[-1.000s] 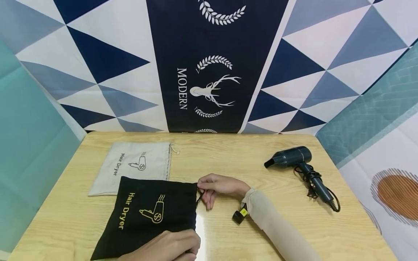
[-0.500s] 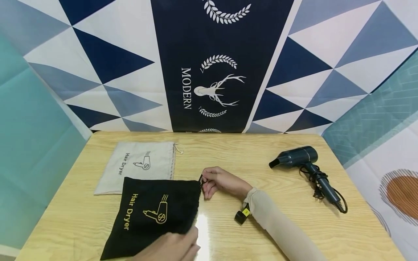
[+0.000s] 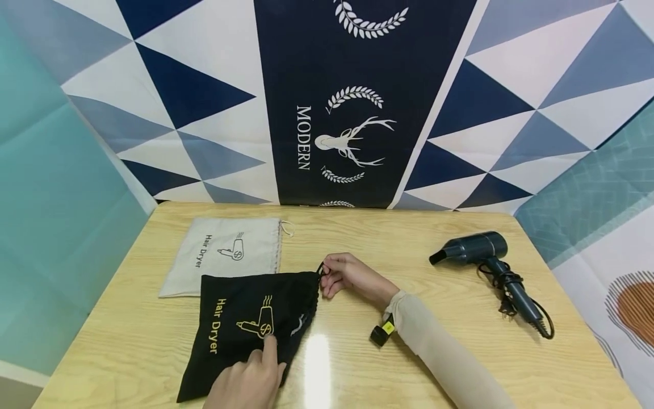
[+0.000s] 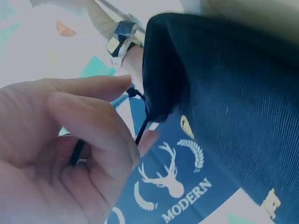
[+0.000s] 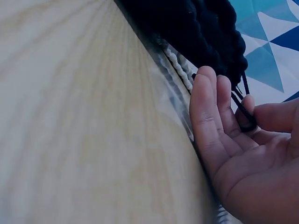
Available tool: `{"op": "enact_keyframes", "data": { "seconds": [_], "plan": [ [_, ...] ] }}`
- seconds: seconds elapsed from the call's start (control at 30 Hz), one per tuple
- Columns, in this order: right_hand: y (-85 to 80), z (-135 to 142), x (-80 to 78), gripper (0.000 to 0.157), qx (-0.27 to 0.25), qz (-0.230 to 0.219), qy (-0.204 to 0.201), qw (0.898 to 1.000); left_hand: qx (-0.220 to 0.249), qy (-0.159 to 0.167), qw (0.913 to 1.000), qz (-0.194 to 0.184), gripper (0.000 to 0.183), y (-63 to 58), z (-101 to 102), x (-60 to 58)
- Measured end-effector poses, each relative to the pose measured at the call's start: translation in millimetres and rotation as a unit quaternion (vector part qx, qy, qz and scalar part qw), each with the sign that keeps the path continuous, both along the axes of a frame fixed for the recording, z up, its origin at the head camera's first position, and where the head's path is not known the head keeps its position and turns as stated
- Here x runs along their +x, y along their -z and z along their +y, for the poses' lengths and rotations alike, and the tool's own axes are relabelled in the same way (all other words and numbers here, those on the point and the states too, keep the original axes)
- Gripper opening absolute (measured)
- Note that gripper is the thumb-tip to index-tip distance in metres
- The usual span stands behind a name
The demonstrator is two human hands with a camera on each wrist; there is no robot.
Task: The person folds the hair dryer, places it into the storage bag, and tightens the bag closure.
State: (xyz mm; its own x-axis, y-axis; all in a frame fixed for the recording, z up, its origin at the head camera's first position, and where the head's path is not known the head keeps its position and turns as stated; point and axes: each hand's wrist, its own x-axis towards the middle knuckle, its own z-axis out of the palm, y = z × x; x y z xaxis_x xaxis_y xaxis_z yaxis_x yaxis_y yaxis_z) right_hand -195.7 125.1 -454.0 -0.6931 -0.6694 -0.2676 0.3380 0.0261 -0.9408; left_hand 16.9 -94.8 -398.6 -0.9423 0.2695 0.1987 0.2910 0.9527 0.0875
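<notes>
A black drawstring bag [image 3: 232,301] with yellow "Hair Dryer" lettering and a dryer drawing lies across the left middle of the table in the head view. At its far right corner my right hand [image 3: 349,278] pinches the black cord between thumb and index finger; the right wrist view shows the cord loop [image 5: 247,123] there. My left hand [image 3: 247,378] is at the bag's near side, index finger extended over the front. In the left wrist view, black cord [image 4: 78,151] runs through its curled fingers, beside the bag's gaping mouth [image 4: 163,70]. The mouth edge is partly gathered.
A white "Hair Dryer" drawstring bag [image 3: 186,272] lies behind, partly covered by the black one. A dark folding hair dryer [image 3: 472,248] with bundled cord rests at the table's right. A patterned cloth wall [image 3: 327,187] stands at the back.
My left hand has shifted from the mouth's near corner, its index finger now stretched over the bag. My right hand has drawn the cord out, and the mouth edge has bunched.
</notes>
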Motion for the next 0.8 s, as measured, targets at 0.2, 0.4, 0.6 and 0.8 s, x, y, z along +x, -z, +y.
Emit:
{"op": "enact_keyframes", "data": {
  "seconds": [0.2, 0.4, 0.6, 0.8],
  "plan": [
    [-3.2, 3, -3.0, 0.029, 0.016, 0.019, -0.008, 1.0, 0.046, 0.083, 0.9911, -0.093, 0.029, -0.3, 0, -6.8],
    [-4.6, -1, -7.8, 0.029, 0.032, 0.035, -0.016, 0.999, 0.107, 0.229, 0.9672, 0.028, 0.033, 5.4, 2, -11.9],
    [-3.9, -6, -11.2, 0.029, 0.025, 0.041, -0.026, 0.998, 0.128, 0.334, 0.9214, 0.152, 0.041, 12.1, 3, -19.1],
    [-5.7, -12, -11.6, 0.03, 0.028, 0.058, -0.032, 0.997, 0.159, 0.431, 0.8841, 0.088, 0.02, 19.8, 5, -24.1]
  ]
}}
